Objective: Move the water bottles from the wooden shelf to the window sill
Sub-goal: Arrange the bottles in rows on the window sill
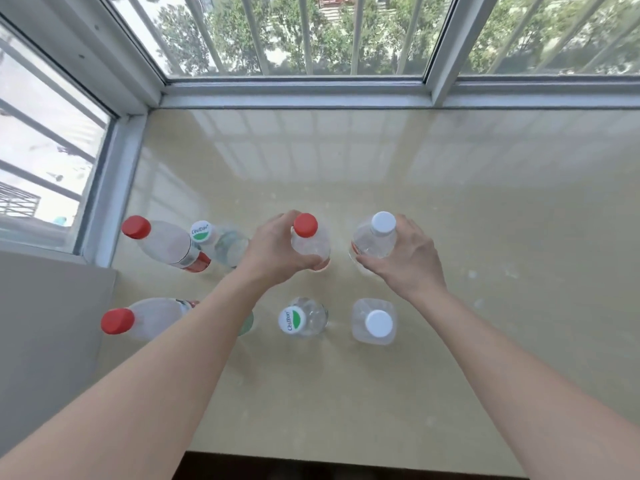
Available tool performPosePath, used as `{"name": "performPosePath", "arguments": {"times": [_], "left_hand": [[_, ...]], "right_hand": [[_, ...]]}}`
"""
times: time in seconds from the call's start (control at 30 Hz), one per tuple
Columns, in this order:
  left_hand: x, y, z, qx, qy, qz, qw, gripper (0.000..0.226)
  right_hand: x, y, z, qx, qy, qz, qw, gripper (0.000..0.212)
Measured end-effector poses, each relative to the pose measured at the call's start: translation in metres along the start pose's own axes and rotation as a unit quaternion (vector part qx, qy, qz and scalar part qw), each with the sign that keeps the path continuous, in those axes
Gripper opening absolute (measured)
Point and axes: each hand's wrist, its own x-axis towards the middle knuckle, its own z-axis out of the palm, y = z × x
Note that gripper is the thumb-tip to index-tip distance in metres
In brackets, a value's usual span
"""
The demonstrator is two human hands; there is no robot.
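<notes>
Several clear water bottles stand upright on the beige window sill (450,209). My left hand (273,251) grips a red-capped bottle (310,242) in the far row. My right hand (403,258) grips a white-capped bottle (375,237) beside it. To the left stand a red-capped bottle (162,242) and a green-and-white-capped bottle (221,242). The near row holds a red-capped bottle (138,318), a green-capped bottle (301,318) and a white-capped bottle (375,320); my left forearm hides part of one more. The wooden shelf is out of sight.
Window frames (294,95) with outer bars close the sill at the back and on the left. A grey wall (52,323) stands at the near left. The sill's front edge (346,462) runs along the bottom. Bare sill stretches to the right.
</notes>
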Motion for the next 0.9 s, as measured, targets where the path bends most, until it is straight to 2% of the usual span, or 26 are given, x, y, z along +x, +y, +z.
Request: {"name": "performPosePath", "arguments": {"times": [0.2,0.27,0.43,0.63,0.8,0.9], "left_hand": [[0.002,-0.002,-0.004,0.004,-0.024,0.030,0.999,0.064],[0.000,-0.001,-0.004,0.022,-0.027,0.025,0.999,0.074],[-0.003,0.002,-0.004,0.038,-0.049,0.019,0.998,0.080],[-0.002,0.000,-0.009,-0.010,-0.062,0.080,0.995,0.074],[-0.002,0.003,-0.003,-0.015,-0.024,0.065,0.997,0.055],[-0.003,0.004,0.002,-0.013,-0.011,0.050,0.999,0.057]], "right_hand": [[0.010,0.004,-0.016,0.042,-0.095,-0.019,0.994,0.052],[0.013,0.005,-0.022,0.049,-0.130,-0.026,0.990,0.052],[0.019,0.007,-0.031,0.046,-0.196,-0.032,0.979,0.047],[0.011,0.008,-0.026,0.080,-0.156,-0.032,0.984,0.062],[0.012,0.008,-0.022,0.081,-0.134,-0.042,0.987,0.054],[0.010,0.010,-0.021,0.086,-0.125,-0.045,0.987,0.057]]}}
